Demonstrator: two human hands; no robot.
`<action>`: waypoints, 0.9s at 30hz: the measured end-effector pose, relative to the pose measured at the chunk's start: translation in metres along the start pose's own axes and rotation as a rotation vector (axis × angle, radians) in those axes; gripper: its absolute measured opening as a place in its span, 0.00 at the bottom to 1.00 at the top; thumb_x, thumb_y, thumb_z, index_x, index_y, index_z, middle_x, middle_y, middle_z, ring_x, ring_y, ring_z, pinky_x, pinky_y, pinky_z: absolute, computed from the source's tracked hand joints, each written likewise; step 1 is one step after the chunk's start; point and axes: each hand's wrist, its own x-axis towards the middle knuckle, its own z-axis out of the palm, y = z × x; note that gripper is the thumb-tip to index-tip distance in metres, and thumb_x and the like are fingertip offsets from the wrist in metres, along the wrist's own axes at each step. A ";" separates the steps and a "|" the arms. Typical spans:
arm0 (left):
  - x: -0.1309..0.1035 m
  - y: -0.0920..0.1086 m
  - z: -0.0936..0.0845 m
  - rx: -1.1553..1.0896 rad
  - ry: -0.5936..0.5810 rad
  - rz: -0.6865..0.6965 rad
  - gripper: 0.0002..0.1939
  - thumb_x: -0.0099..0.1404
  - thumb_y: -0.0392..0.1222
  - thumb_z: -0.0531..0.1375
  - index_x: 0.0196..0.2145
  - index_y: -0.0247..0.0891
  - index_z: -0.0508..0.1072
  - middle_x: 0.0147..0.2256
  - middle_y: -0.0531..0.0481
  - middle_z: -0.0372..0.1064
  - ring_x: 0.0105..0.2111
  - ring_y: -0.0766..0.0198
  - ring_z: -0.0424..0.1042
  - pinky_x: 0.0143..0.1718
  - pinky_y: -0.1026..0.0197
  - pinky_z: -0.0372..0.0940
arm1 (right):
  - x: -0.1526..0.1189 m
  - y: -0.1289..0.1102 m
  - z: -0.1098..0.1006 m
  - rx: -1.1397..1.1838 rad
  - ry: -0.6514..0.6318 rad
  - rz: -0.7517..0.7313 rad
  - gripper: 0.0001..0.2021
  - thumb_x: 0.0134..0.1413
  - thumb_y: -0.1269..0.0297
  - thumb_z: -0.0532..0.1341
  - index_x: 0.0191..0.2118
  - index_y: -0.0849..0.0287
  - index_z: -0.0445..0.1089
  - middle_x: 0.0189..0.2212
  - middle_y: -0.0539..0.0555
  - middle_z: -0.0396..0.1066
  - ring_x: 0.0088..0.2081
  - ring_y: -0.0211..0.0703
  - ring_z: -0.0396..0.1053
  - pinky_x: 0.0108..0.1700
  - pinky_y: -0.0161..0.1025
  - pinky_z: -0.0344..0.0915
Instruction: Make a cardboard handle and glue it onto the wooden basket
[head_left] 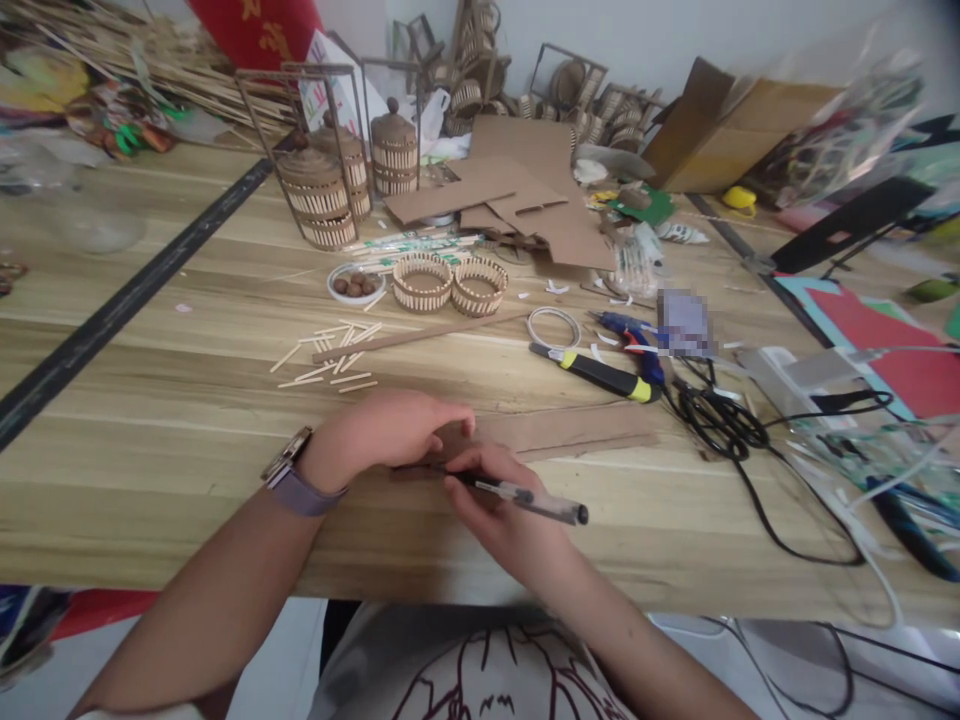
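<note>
Perhaps the pen (551, 507), pinched by the right grip (519, 530), skews if the card (566, 428) slides under the left grip (386, 430), its hold unclear.

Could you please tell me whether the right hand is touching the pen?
Touching: the head view shows the right hand holding the pen between its thumb and fingers.

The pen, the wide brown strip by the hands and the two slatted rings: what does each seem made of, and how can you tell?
Pen: probably smooth plastic; the barrel looks see-through.
Wide brown strip: likely matt cardboard, given its dull face.
Slatted rings: apparently bare wood, being pale and unpainted-looking; the brown parts may be cardboard.
</note>
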 end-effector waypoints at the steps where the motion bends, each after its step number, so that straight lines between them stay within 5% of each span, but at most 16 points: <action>1: 0.000 0.000 0.000 0.002 0.004 0.003 0.19 0.65 0.36 0.57 0.52 0.50 0.71 0.41 0.51 0.79 0.37 0.58 0.75 0.31 0.63 0.57 | -0.001 0.003 -0.005 -0.012 0.018 0.012 0.03 0.57 0.68 0.60 0.34 0.54 0.71 0.29 0.50 0.76 0.35 0.44 0.74 0.41 0.41 0.68; 13: -0.002 0.003 -0.003 0.007 -0.030 -0.031 0.20 0.66 0.37 0.56 0.55 0.50 0.71 0.43 0.50 0.78 0.39 0.55 0.75 0.35 0.61 0.62 | -0.019 0.028 -0.070 -0.164 0.197 0.282 0.08 0.58 0.58 0.59 0.31 0.55 0.70 0.27 0.51 0.75 0.29 0.44 0.72 0.28 0.36 0.64; 27: 0.000 -0.002 0.001 0.034 -0.023 -0.007 0.20 0.67 0.38 0.55 0.55 0.51 0.69 0.43 0.51 0.78 0.38 0.56 0.75 0.34 0.60 0.61 | -0.042 0.070 -0.131 -0.264 0.497 0.496 0.12 0.51 0.51 0.62 0.33 0.55 0.70 0.26 0.53 0.76 0.30 0.48 0.74 0.32 0.41 0.66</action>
